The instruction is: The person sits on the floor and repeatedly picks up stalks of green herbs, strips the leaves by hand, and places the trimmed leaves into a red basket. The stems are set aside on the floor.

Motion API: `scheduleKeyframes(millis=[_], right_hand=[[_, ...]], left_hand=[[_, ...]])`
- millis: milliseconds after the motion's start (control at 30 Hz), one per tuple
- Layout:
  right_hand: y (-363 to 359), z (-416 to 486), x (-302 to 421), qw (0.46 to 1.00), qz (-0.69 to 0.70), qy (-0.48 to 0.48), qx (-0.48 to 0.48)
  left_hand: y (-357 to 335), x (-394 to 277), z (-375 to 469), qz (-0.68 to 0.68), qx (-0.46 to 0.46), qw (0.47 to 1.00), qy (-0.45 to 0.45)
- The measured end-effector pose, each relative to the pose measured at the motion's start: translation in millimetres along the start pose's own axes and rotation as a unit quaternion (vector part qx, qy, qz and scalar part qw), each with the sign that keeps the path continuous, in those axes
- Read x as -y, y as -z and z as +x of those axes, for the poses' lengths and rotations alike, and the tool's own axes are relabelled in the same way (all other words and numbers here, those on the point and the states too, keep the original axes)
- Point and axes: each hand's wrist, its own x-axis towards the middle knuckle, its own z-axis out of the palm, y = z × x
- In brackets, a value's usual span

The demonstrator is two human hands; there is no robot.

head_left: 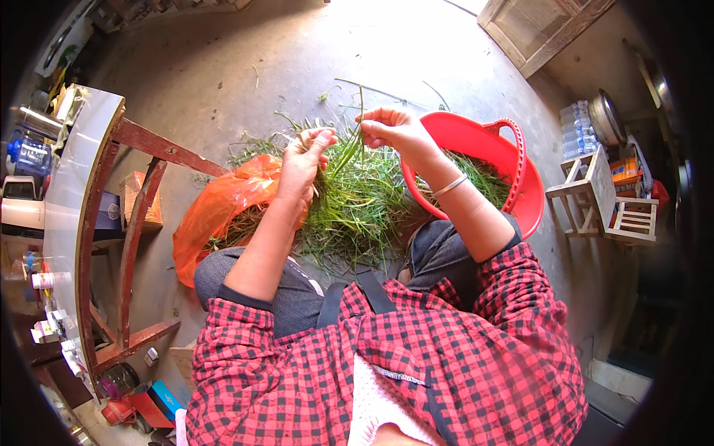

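Note:
My left hand (307, 156) is closed around a bunch of long green stems (340, 159) above a heap of cut greens (362, 217) on the floor. To its right, my right hand (385, 131) pinches a thin stem between thumb and fingertips. An orange plastic bag (206, 217) holding brownish plant matter lies open beside my left forearm. On the other side stands a red plastic basket (530, 192) with a perforated handle, tilted, with more greens inside. Loose stems lie on the floor beyond the heap.
A red-framed table (89, 223) with a pale top, crowded with household items, stands at the left. A cardboard box (148, 198) is under it. Small wooden stools (591, 192) and packed plastic bottles (577, 131) are at the right. A wooden door (538, 33) is at the upper right.

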Motion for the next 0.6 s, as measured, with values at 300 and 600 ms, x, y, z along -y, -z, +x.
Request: scheduleKeyframes(millis=[300, 600], right_hand=[[-10.6, -3.3, 3.9, 0.998, -0.063, 0.004, 0.025], [-7.7, -0.8, -1.5, 0.996, -0.079, -0.002, 0.029]], left_hand=[[-8.5, -9.8, -9.4, 0.005, 0.06, 0.998, -0.034], [-3.9, -8.9, -6.5, -0.012, 0.083, 0.996, -0.019]])
